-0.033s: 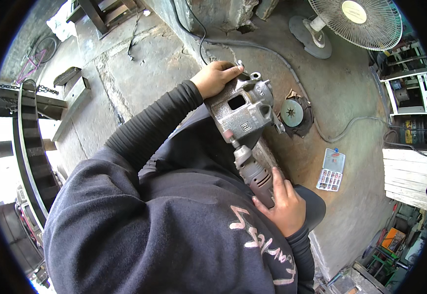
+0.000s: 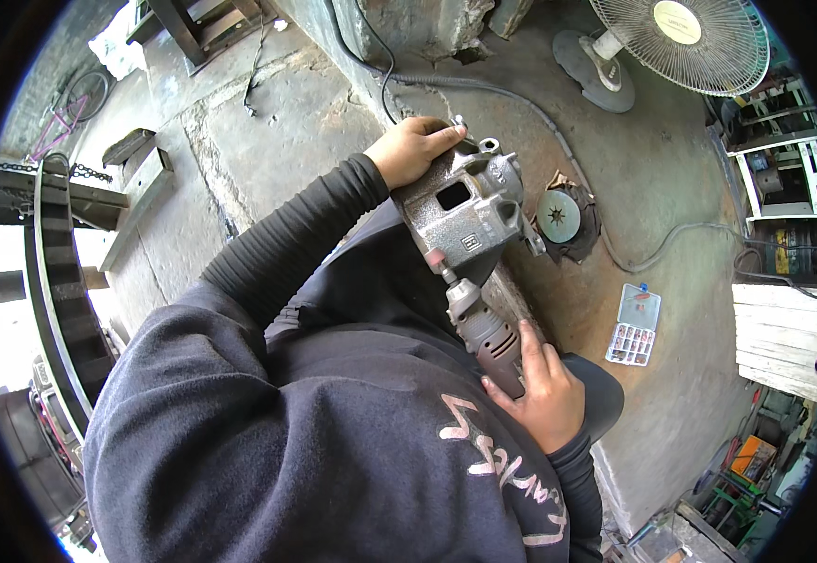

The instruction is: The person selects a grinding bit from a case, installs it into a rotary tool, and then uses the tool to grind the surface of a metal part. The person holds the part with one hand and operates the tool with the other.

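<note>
A grey metal brake caliper (image 2: pixel 480 208) with a rectangular window rests over my lap. My left hand (image 2: pixel 415 150) is closed on its upper left end, with the thumb lying across the top. In my right hand (image 2: pixel 551 394) is a grey-brown rotary tool (image 2: pixel 487 333), gripped round its body and pointing up and to the left. A small pinkish grinding stone (image 2: pixel 436 257) at its tip meets the lower left edge of the caliper in this view; whether it presses on the metal I cannot tell.
On the concrete floor to the right lie a round greenish disc (image 2: pixel 557 217) on dark cloth and an open plastic case of small bits (image 2: pixel 633 326). A grey cable (image 2: pixel 544 117) runs past them. A fan (image 2: pixel 676 42) stands at the far right, a metal beam (image 2: pixel 141 199) at the left.
</note>
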Action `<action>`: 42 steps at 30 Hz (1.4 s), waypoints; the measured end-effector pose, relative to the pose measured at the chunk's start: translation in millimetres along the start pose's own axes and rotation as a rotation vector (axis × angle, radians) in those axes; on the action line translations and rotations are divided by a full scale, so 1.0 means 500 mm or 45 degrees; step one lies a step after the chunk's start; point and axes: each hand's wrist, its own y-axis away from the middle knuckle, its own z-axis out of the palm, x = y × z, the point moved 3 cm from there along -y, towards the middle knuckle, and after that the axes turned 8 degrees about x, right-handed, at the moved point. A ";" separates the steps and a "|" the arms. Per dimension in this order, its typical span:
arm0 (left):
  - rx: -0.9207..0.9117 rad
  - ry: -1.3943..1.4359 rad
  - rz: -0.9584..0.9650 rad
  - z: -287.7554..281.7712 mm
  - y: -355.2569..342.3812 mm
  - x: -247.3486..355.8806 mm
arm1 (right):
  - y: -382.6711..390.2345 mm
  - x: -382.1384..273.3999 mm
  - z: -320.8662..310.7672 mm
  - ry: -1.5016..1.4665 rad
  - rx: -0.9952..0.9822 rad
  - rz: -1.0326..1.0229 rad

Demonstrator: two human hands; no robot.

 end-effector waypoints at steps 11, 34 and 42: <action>-0.065 0.240 -0.228 0.004 -0.022 -0.007 | 0.004 0.017 -0.002 -0.292 0.141 0.100; 0.445 1.366 -1.004 0.113 0.102 -0.020 | 0.002 0.014 0.034 -0.403 0.533 0.204; 0.425 1.318 -1.010 0.117 0.101 -0.009 | -0.004 0.020 0.046 -0.342 0.575 0.229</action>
